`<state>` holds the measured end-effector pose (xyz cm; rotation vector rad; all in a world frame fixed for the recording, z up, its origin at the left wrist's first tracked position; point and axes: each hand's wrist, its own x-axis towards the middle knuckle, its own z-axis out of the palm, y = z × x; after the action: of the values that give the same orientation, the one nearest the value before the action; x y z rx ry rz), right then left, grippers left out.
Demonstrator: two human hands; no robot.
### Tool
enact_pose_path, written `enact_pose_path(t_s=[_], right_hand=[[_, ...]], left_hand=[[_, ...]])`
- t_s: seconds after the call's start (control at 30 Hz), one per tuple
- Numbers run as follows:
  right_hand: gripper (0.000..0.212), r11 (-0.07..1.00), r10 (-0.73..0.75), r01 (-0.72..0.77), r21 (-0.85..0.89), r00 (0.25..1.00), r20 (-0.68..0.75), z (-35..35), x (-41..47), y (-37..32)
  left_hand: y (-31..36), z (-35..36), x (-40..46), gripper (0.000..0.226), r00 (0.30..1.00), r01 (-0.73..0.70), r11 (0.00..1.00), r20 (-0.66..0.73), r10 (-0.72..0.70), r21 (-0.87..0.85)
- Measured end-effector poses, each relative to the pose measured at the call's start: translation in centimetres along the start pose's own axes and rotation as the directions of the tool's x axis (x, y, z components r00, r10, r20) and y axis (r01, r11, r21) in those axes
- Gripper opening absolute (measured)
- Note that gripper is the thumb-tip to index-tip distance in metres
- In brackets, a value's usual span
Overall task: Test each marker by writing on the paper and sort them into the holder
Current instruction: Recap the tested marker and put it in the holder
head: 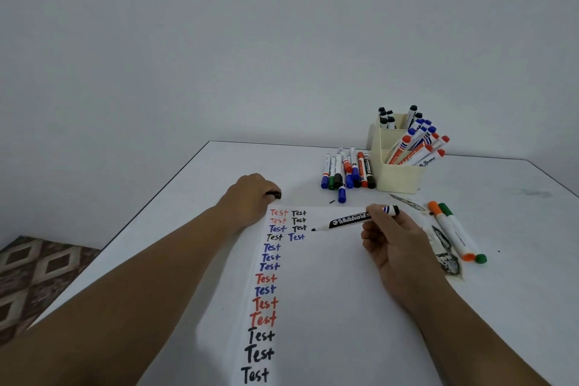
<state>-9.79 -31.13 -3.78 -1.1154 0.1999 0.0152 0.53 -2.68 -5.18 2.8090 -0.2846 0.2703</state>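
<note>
Beside the last "Test", right hand (395, 241) pinches the uncapped black whiteboard marker (354, 219) — left hand (250, 197), gripping its black cap (275, 195), should steady the white paper sheet (329, 291) — write lightly.

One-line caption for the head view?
Right hand poises uncapped black marker over paper; left hand holds its cap.

I count one paper (329, 291) with nineteen "Test" words, one holder (396, 172), one uncapped marker (354, 219) in my right hand (391, 241), one cap (274, 195) in my left hand (250, 197), two markers (457, 235) lying right, roughly nine in the pile (347, 172)
</note>
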Motion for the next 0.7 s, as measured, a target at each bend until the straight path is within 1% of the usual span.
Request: enact_pose_path(t_s=[0.03, 0.13, 0.17, 0.23, 0.3, 0.33, 0.4, 0.47, 0.6, 0.63, 0.7], right_hand=[[0.014, 1.0, -0.006, 0.006, -0.01, 1.0, 0.005, 0.1, 0.0, 0.0], [0.016, 0.999, -0.018, 0.019, -0.036, 1.0, 0.017, 0.1, 0.0, 0.1], [0.016, 0.999, -0.021, 0.022, -0.038, 1.0, 0.019, 0.1, -0.1, 0.1], [0.013, 0.999, -0.038, 0.039, -0.013, 0.999, 0.024, 0.1, -0.1, 0.1], [0.012, 0.998, -0.059, 0.058, 0.025, 0.998, 0.012, 0.1, -0.2, 0.0], [0.012, 0.997, -0.062, 0.061, 0.038, 0.998, 0.006, 0.1, -0.3, 0.0], [0.015, 0.997, -0.058, 0.058, 0.052, 0.998, -0.002, 0.3, -0.5, -0.1], [0.018, 0.998, -0.062, 0.062, 0.026, 0.998, 0.003, 0.8, -0.8, -0.2], [0.023, 0.991, -0.071, 0.071, -0.117, 0.997, 0.005, 2.2, -0.6, 0.0], [0.025, 0.989, -0.07, 0.07, -0.129, 0.998, 0.007, 2.5, -0.5, 0.1], [0.039, 0.985, -0.085, 0.092, -0.149, 0.995, 0.053, 2.9, -0.3, 0.6]], left_hand=[[-0.1, 0.2, -0.1, 0.029, 1.0, 0.016, 1.0, -0.007, -0.016, -0.004], [-0.4, 0.5, -0.9, 0.054, 0.997, 0.07, 0.997, -0.026, -0.071, -0.034], [-0.3, 0.5, -1.4, 0.058, 0.995, 0.083, 0.995, -0.045, -0.086, -0.061], [0.0, 0.2, -2.8, 0.058, 0.99, 0.099, 0.983, -0.081, -0.112, -0.154], [0.5, -0.3, -4.2, 0.054, 0.99, 0.11, 0.971, -0.062, -0.126, -0.214], [0.7, -0.6, -5.0, 0.055, 0.992, 0.113, 0.971, -0.038, -0.124, -0.208], [1.5, -1.2, -6.6, 0.064, 0.996, 0.087, 0.988, 0.014, -0.086, -0.126], [2.1, -1.8, -8.0, 0.067, 0.996, 0.056, 0.997, 0.07, -0.052, -0.049], [2.0, -2.1, -9.1, 0.057, 0.996, 0.001, 1.0, 0.09, 0.001, -0.021], [2.0, -2.0, -9.2, 0.056, 0.996, 0.016, 1.0, 0.092, -0.014, -0.022], [2.0, -1.8, -9.2, 0.054, 0.994, 0.059, 0.998, 0.093, -0.057, -0.016]])
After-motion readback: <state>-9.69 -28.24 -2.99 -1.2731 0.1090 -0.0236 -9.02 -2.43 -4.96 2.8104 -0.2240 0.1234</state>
